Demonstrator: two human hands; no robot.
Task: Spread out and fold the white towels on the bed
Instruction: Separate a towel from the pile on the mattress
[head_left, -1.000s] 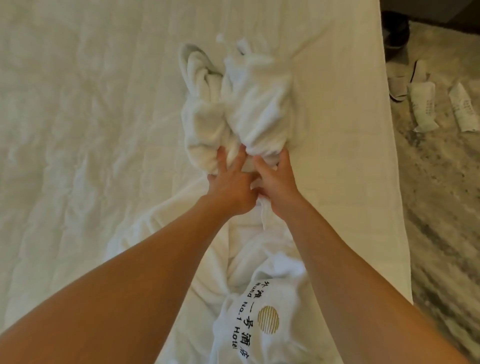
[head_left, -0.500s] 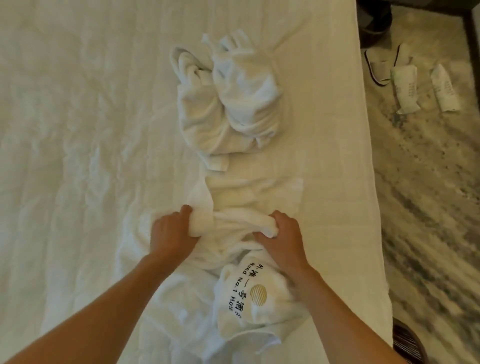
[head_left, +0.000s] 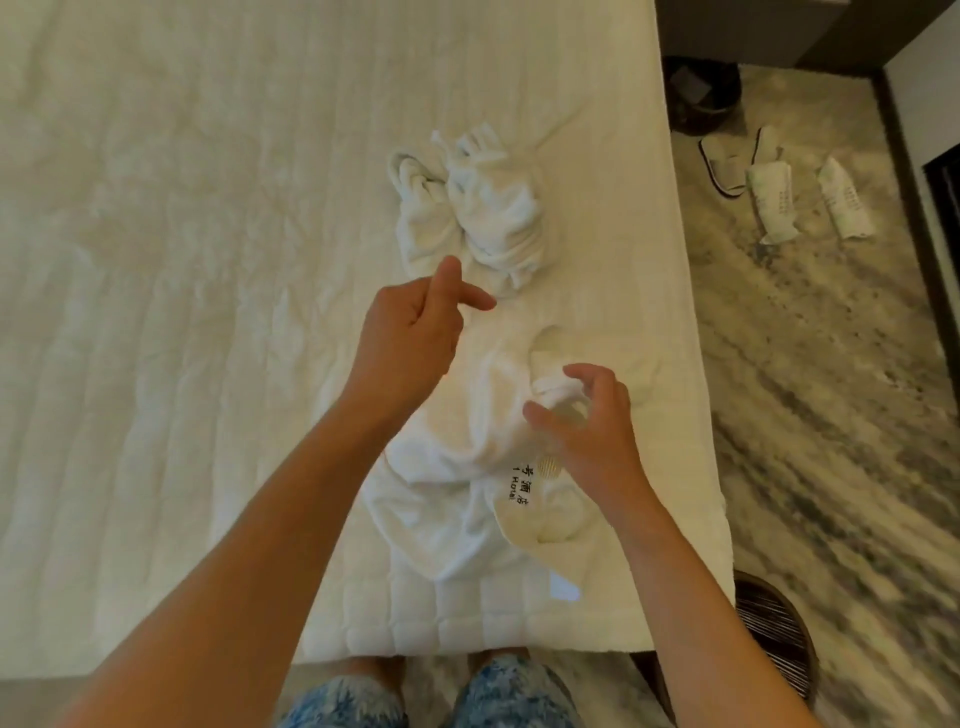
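Note:
A crumpled white towel (head_left: 441, 483) with a printed hotel logo lies near the foot edge of the bed (head_left: 208, 260). Beyond it sits a second white towel (head_left: 488, 208), twisted into a bundle. My left hand (head_left: 410, 332) is raised above the gap between the two towels, thumb and index finger out, holding nothing. Lower down, my right hand (head_left: 592, 436) hovers over the near towel. Its fingers curve apart around a rolled fold without closing on it.
The bed's right edge runs beside a marbled floor with white slippers (head_left: 727, 166), two wrapped packets (head_left: 769, 202) and a dark bin (head_left: 701, 98). A round woven basket (head_left: 774, 634) stands at the bed's near right corner. My legs are at the foot edge.
Both hands dragged one towel off the bundle toward me, gripping its rolled edge. Now both have let go; the left hand has lifted toward the bundle.

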